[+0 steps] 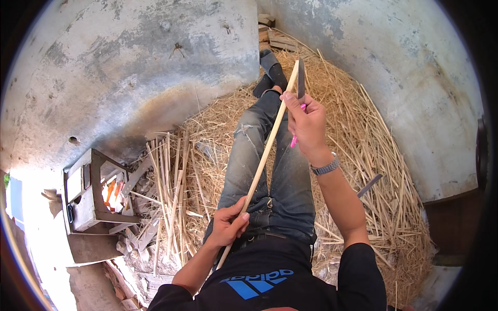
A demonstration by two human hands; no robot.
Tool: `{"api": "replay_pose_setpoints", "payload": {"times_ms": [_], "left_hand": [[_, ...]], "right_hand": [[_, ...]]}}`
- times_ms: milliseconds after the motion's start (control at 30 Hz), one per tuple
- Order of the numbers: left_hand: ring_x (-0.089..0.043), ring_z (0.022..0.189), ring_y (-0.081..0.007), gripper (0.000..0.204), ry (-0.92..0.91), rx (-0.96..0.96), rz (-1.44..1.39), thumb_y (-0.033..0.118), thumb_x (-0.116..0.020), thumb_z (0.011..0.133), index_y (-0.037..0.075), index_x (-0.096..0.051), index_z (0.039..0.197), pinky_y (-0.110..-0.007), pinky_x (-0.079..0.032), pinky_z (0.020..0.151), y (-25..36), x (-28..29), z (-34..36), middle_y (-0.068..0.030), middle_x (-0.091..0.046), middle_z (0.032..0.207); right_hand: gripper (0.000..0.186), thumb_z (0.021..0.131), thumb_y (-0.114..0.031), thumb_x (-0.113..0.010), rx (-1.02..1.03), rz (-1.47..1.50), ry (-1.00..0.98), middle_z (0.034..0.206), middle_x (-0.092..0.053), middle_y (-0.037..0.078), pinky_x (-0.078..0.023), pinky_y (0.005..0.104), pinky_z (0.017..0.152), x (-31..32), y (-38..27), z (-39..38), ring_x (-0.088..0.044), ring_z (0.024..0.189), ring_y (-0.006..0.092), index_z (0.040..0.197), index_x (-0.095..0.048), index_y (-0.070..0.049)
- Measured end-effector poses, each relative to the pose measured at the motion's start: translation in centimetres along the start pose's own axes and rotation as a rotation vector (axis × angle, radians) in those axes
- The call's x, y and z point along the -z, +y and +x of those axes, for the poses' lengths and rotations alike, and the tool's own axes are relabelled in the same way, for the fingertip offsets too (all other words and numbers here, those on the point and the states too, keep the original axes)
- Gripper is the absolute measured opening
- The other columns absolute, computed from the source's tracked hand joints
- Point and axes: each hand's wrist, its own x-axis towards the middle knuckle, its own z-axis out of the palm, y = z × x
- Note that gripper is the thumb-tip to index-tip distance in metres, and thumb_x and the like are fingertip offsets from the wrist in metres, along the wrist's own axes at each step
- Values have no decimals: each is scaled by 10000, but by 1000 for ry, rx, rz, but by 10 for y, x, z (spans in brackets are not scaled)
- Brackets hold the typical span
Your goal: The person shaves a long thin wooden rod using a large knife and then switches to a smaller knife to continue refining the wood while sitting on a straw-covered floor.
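Note:
A long, pale wooden strip (265,158) slants across my lap, its far end beyond my right hand and its near end by my waist. My left hand (230,224) is closed around its lower part, thumb on top. Farther out, my right hand (309,122) grips a knife (301,78) with a straight grey blade and a pink handle, mostly hidden in the fist. The blade points away from me, alongside the strip's far end. My right thumb and finger also touch the strip; whether the blade's edge touches the wood I cannot tell.
Straw-like shavings (218,119) cover the floor around my outstretched legs. Loose strips lie to the left (176,192) and in a heap of strips (384,217) at right, near another flat grey blade (369,185). A wooden stool-like frame (93,207) stands left; a stained wall (129,62) rises ahead.

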Motion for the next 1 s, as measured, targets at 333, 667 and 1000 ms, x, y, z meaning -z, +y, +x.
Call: {"api": "replay_pose_setpoints", "payload": {"times_ms": [333, 667, 1000], "left_hand": [[-517, 564, -53, 558, 40, -161, 174, 113, -522, 1080, 42, -335, 1601, -194, -421, 516, 63, -13, 50, -25, -602, 743], [-332, 480, -28, 511, -20, -263, -126, 88, -463, 1101, 30, -341, 1594, -221, -280, 456, 47, -5, 59, 36, -501, 680], [-318, 456, -23, 472, 20, -140, -132, 89, -491, 1090, -27, -399, 1538, -230, -249, 447, 48, -4, 57, 53, -416, 613]], "right_hand": [[289, 985, -275, -731, 90, -513, -238, 565, -498, -49, -328, 264, 488, -35, 10, -76, -425, 513, 50, 863, -725, -13], [382, 1055, -374, -558, 114, -601, -352, 586, -541, 123, -427, 418, 520, -11, 8, -82, -562, 514, 294, 893, -585, -29], [505, 1012, -535, -540, 550, -1298, -555, 514, -583, 126, -483, 464, 418, -15, 22, -77, -631, 469, 344, 750, -569, -104]]}}
